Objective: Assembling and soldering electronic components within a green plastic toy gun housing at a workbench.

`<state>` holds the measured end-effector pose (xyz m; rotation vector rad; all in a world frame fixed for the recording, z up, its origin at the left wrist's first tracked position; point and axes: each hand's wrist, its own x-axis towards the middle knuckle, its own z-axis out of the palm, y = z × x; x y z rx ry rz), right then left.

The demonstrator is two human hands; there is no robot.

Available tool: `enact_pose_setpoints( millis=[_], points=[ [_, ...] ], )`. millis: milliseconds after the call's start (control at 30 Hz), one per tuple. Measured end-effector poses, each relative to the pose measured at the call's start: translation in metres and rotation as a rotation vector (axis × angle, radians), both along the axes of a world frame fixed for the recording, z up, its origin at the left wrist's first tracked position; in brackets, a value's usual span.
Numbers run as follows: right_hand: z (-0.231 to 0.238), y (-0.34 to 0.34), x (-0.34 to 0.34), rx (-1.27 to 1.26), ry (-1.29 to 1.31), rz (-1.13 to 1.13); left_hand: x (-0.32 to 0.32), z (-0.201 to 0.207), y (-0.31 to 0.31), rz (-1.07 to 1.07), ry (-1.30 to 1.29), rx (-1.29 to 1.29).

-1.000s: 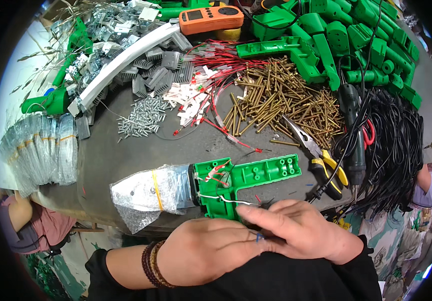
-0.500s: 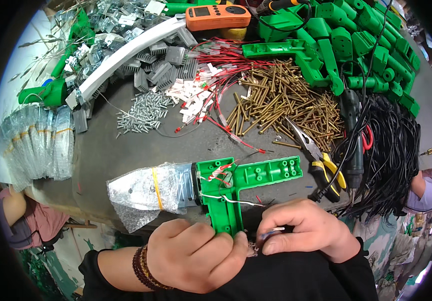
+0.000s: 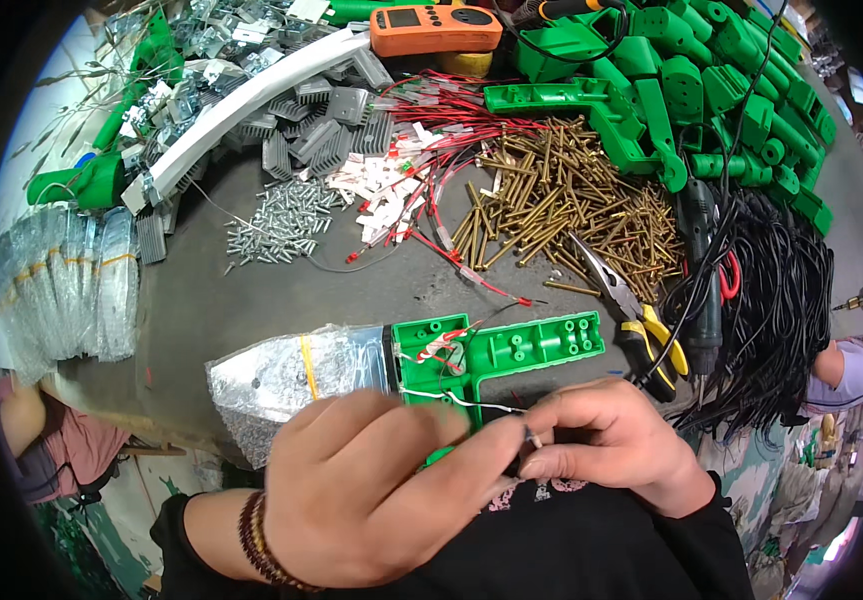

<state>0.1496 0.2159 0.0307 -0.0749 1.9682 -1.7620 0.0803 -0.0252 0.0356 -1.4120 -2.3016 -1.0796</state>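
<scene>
Close to the table's front edge lies an open green plastic housing half [image 3: 541, 345], its branches set at right angles. At its left end sits a part wrapped in bubble wrap [image 3: 261, 380] with a yellow band. A white wire [image 3: 486, 404] runs from the housing toward my right hand [image 3: 616, 440], whose thumb and fingers pinch a short wire end [image 3: 533, 438]. My left hand [image 3: 381, 490], partly smeared by motion, crosses the housing's lower branch. Its thumb and index finger close at the same spot; what they hold is hidden.
Pliers [image 3: 641, 320] and a soldering iron [image 3: 703, 290] lie right, beside black cables [image 3: 776, 310]. Behind are brass screws [image 3: 571, 200], small silver screws [image 3: 281, 220], red wires [image 3: 451, 115], heat sinks [image 3: 326, 140], an orange meter [image 3: 435, 32] and green housings [image 3: 671, 60]. Wrapped parts [image 3: 66, 285] stand left.
My left hand has moved up and right from the housing's lower branch to meet my right fingertips. The right hand has shifted slightly up. The housing has stayed put.
</scene>
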Motion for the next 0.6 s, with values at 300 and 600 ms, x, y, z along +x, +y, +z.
enact_pose_setpoints(
  millis=[300,600],
  points=[
    [-0.015,0.002,0.003,-0.321,-0.065,-0.085,-0.012,-0.015,0.015,-0.149,-0.063,0.064],
    [-0.017,0.004,-0.003,-0.446,-0.13,-0.064,-0.008,-0.025,0.014,-0.156,0.333,0.107]
  ],
)
